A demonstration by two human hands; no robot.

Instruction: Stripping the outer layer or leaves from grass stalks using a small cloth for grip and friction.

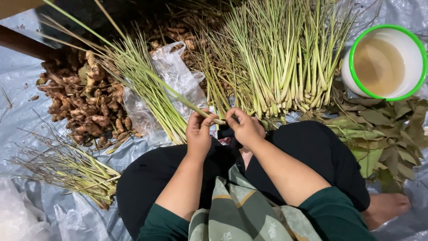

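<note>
Both forearms reach out over my lap. My left hand [198,134] pinches one lemongrass stalk [178,99] near its base, and my right hand [244,127] closes its fingertips on the cut end. I would keep the stalk low and peel slowly, away from the big bundle [281,62], ginger [87,105] and bowl [385,62].

Pale green lemongrass stalks [285,58], whitish at the cut ends. Brown, knobbly roots [84,102]. White bowl [387,62] with bright green rim, cloudy beige liquid inside. Dull olive and brown leaves [388,134]. Grey-blue plastic sheet [26,107]. Dark green sleeves [334,214], black trousers [312,147], green-grey striped cloth [240,209] with small white flower marks.
</note>
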